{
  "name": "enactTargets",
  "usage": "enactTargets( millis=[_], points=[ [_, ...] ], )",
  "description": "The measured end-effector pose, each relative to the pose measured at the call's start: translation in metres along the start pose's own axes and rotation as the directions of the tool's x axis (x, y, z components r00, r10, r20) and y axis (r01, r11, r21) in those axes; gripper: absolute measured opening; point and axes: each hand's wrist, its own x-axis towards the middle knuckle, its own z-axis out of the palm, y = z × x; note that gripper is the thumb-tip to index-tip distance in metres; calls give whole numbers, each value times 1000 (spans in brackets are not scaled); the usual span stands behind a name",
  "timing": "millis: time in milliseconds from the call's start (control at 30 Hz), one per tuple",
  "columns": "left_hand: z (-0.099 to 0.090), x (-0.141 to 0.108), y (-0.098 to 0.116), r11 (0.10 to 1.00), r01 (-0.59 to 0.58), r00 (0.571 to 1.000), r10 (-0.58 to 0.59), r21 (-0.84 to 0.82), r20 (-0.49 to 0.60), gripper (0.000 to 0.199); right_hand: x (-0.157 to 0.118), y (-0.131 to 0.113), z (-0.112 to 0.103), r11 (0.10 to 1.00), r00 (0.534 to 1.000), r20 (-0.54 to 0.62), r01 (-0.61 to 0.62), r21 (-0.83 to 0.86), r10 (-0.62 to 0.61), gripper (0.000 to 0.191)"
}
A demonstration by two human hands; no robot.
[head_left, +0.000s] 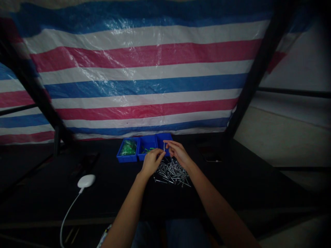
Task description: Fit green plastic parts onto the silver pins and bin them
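A thin silvery screw [164,146] stands upright between my two hands. My left hand [152,160] pinches its lower end between thumb and fingers. Beside it, my right hand [178,151] has its fingers partly stretched, with the index fingertip at the screw's top; whether it grips anything else is too small to tell. Under and in front of my hands lies a loose pile of metal screws [172,172]. Just behind are three blue bins: the left bin [126,158] holds green pieces in clear plastic, the middle bin [148,140] a few green pieces, and the right bin [165,136] is partly hidden.
A white rounded device [86,181] with a cable lies on the black table [108,203] at the left. A dark flat object [210,154] lies to the right of the bins. Striped sheeting [147,82] hangs behind, between dark posts.
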Motion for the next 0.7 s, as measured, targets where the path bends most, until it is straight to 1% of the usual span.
enactTargets(
  millis=[167, 300, 500, 600, 700],
  points=[
    [1, 0, -1, 1000, 7, 1000, -7, -8, 11, 24, -3, -4, 5, 1000, 1000, 19, -3, -12, 3, 31],
    [1, 0, -1, 999, 21, 1000, -21, -35, -1, 23, -5, -5, 6, 1000, 999, 32, -2, -31, 3, 32],
    [0, 0, -1, 999, 16, 1000, -17, -42, -7, 22, -4, -4, 4, 1000, 999, 35, -3, 21, 2, 25],
    [0, 0, -2, 999, 25, 999, -26, -40, -27, 23, -3, -3, 3, 999, 999, 35, -7, 44, 5, 22],
    [-1, 1, -4, 997, 42, 996, -47, -67, -75, 23, -3, -4, 3, 999, 999, 32, -7, 44, 6, 21]
  ],
)
